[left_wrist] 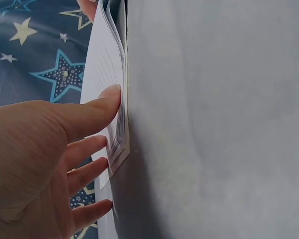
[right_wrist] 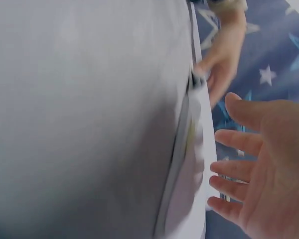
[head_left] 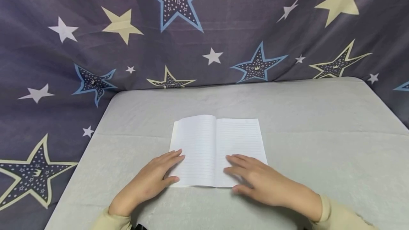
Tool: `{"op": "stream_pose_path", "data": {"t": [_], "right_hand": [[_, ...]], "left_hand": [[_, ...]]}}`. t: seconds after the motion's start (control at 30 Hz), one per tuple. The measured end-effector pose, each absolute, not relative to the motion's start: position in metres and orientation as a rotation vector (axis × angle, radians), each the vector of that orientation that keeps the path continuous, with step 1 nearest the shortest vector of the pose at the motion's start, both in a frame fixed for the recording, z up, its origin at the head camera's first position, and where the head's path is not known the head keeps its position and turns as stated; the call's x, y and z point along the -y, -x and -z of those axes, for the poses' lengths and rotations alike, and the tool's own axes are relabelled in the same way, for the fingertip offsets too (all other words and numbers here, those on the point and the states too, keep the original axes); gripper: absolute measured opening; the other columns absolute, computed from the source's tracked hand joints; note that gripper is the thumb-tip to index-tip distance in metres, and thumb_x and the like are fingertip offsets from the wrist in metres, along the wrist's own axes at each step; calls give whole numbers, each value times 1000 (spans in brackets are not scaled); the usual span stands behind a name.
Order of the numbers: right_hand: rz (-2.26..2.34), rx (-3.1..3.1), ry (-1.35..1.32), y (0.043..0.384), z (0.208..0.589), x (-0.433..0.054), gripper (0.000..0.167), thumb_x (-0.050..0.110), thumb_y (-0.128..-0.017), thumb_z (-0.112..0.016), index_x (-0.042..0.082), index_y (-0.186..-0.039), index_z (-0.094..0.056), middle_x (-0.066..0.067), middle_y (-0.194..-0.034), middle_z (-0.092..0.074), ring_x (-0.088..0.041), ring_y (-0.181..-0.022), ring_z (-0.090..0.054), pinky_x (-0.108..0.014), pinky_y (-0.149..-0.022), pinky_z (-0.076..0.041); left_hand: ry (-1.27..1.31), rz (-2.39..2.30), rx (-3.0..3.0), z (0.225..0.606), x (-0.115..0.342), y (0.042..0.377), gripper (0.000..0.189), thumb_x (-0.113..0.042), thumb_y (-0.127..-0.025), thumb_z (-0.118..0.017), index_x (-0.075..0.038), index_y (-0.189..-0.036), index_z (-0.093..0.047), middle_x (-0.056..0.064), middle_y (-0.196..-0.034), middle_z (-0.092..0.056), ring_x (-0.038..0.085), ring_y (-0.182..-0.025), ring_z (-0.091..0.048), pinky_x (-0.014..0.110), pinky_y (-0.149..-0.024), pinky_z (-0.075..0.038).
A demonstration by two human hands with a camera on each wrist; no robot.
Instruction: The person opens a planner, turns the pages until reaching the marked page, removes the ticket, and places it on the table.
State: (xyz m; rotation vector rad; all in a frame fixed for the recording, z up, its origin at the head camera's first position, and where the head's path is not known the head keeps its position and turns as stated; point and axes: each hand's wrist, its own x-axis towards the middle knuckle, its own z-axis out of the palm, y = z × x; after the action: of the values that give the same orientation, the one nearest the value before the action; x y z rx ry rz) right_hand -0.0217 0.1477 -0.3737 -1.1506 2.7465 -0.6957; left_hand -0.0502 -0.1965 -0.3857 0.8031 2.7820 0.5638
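An open notebook (head_left: 199, 144) with lined white pages lies flat on the grey surface, its spine pointing away from me. My left hand (head_left: 151, 178) rests at the left page's outer edge, fingers loosely extended. In the left wrist view its thumb (left_wrist: 102, 107) touches the layered page edges near a corner of the notebook (left_wrist: 107, 64). Over the lower part of the right page is my right hand (head_left: 263, 180), fingers spread and slightly blurred. Seen from the right wrist, that hand (right_wrist: 269, 159) holds nothing; whether its fingertips touch the paper I cannot tell.
The grey cloth-covered table (head_left: 319, 144) extends around the notebook on all sides, with a crease running across it. A dark curtain (head_left: 236, 13) printed with stars hangs behind the far edge and along both sides.
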Motion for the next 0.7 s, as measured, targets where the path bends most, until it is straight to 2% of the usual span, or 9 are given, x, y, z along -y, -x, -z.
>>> {"op": "stream_pose_path", "data": {"t": [0.2, 0.4, 0.5, 0.7], "right_hand": [[719, -2794, 984, 32, 379, -191, 59, 34, -84, -78, 9, -135, -61, -17, -148, -47, -38, -136, -42, -58, -108, -36], [774, -2719, 898, 34, 386, -219, 74, 45, -78, -81, 10, -139, -57, -14, -153, -41, -42, -139, -35, -64, -105, -35], [770, -2740, 915, 34, 389, -222, 75, 46, -76, -81, 10, -138, -59, -13, -152, -43, -40, -139, -37, -63, -104, -36], [721, -2864, 942, 32, 392, -218, 69, 37, -71, -87, 10, -130, -65, -11, -146, -51, -36, -133, -47, -57, -101, -43]], "left_hand": [[-808, -569, -2781, 386, 198, 50, 62, -24, -88, -75, -7, -143, -52, 8, -153, -43, 31, -140, -39, 55, -111, -34], [-811, -559, -2780, 385, 197, 50, 62, -23, -88, -75, -7, -143, -53, 8, -153, -43, 31, -140, -39, 56, -110, -35], [-815, -560, -2785, 385, 196, 50, 61, -23, -88, -75, -7, -143, -53, 8, -153, -43, 31, -140, -39, 55, -110, -35], [-820, -570, -2793, 385, 196, 49, 61, -22, -88, -76, -7, -143, -53, 8, -152, -44, 32, -140, -40, 56, -110, -35]]}}
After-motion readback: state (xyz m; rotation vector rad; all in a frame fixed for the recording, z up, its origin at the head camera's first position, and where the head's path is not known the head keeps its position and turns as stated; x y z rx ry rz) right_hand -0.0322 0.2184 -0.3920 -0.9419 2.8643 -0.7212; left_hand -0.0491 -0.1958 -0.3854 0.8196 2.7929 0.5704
